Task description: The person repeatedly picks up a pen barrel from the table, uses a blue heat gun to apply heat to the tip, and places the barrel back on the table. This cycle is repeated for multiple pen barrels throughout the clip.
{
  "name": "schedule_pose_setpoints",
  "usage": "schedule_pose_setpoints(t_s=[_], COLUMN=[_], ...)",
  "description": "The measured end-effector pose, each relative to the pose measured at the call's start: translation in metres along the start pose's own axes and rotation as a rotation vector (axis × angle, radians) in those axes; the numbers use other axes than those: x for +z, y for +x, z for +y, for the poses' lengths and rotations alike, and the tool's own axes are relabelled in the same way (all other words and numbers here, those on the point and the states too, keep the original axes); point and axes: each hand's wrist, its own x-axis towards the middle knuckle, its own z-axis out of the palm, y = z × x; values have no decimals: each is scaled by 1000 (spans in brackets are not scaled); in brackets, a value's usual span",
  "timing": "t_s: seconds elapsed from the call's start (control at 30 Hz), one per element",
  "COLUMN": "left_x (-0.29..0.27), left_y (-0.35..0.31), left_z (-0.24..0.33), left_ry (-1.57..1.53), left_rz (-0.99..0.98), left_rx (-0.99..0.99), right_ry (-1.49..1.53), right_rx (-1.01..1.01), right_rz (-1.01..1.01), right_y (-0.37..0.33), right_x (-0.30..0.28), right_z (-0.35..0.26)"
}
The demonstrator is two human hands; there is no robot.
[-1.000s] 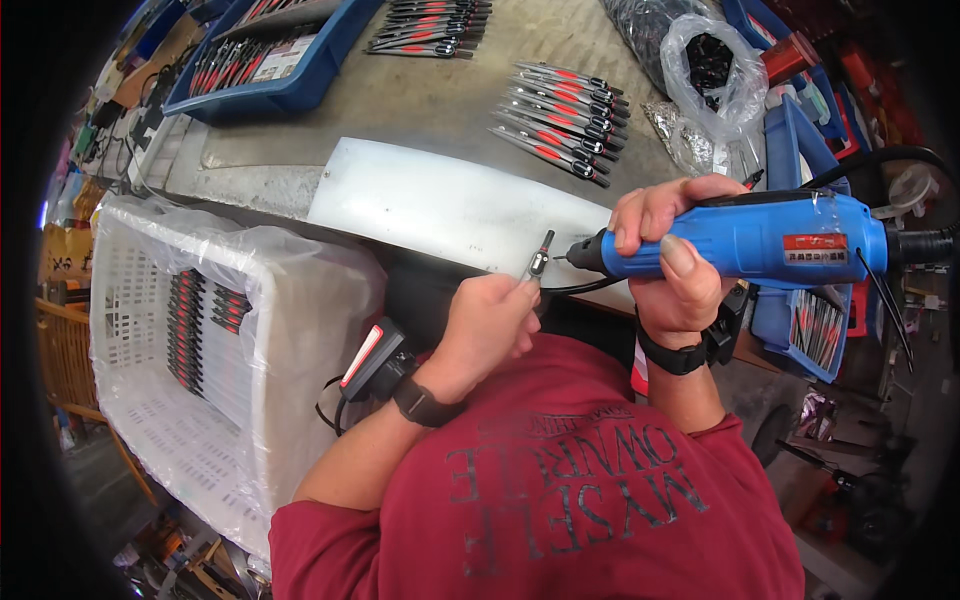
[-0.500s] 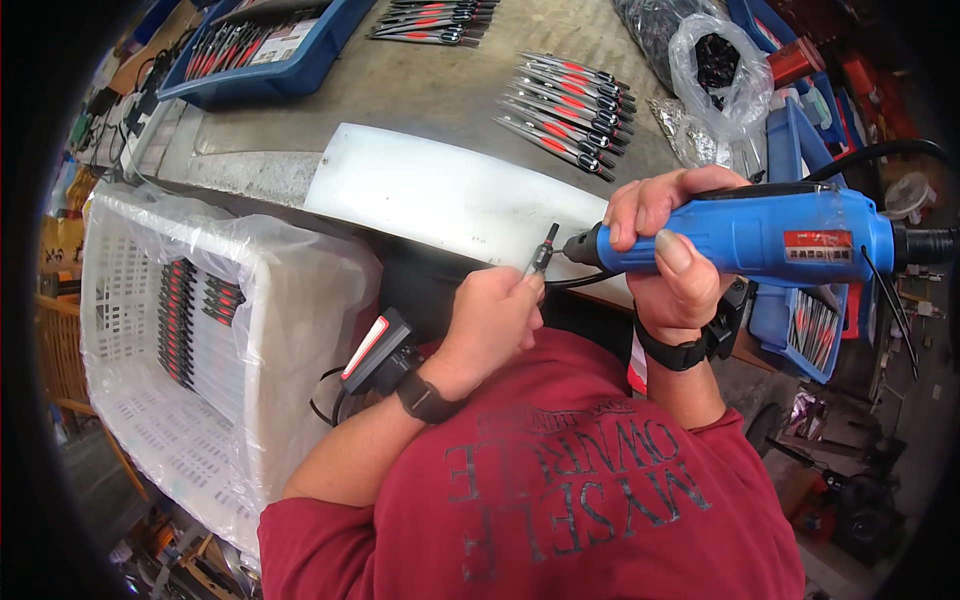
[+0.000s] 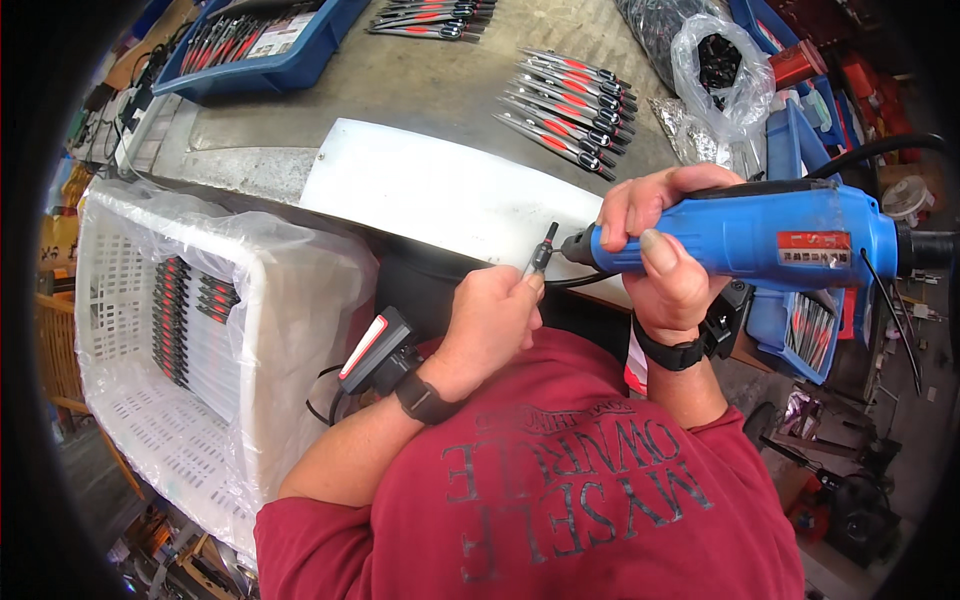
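Pinched in my left hand [image 3: 490, 312] is a drawing compass [image 3: 543, 252], its black top pointing up and away from me. Most of its legs are hidden by the fingers. My right hand [image 3: 665, 260] wraps round a blue electric screwdriver [image 3: 750, 235], which lies nearly level. The screwdriver's dark nose points left and meets, or almost meets, the side of the compass head; actual contact cannot be made out. Under both hands runs a curved white board [image 3: 420, 195] along the bench edge. Beyond it lies a row of silver, red and black compasses [image 3: 575, 110].
To the left stands a white plastic basket [image 3: 300, 340], lined with clear film, with packed compasses inside. A blue tray [image 3: 262, 88] of compasses sits at far left. Another compass group [image 3: 430, 15] lies behind. Bags of small parts [image 3: 690, 125] and blue bins [image 3: 790, 140] crowd the right.
Almost nothing differs. The screwdriver and my right hand have shifted very slightly left; my left hand keeps its pinch on the compass.
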Motion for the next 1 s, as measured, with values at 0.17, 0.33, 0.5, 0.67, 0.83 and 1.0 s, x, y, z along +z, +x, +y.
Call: schedule_pose_setpoints(t_s=[0.17,0.33,0.5,0.67,0.83,1.0], left_x=[1,0,0,1,2,1], left_y=[0,1,3,2,0,-1], left_z=[3,4,3,0,-3,0], left_ry=[28,-41,-9,-9,-3,15], left_rz=[16,13,-12,2,27,25], left_rx=[-22,-47,-28,26,48,33], right_ry=[-268,-233,-188,-190,-55,47], right_rx=[-36,57,129,57,42,6], right_rz=[-66,28,123,-19,-48,35], right_y=[4,10,11,4,3,4], right_x=[3,17,23,14,11,19], right_z=[3,5,7,0,-10,-9])
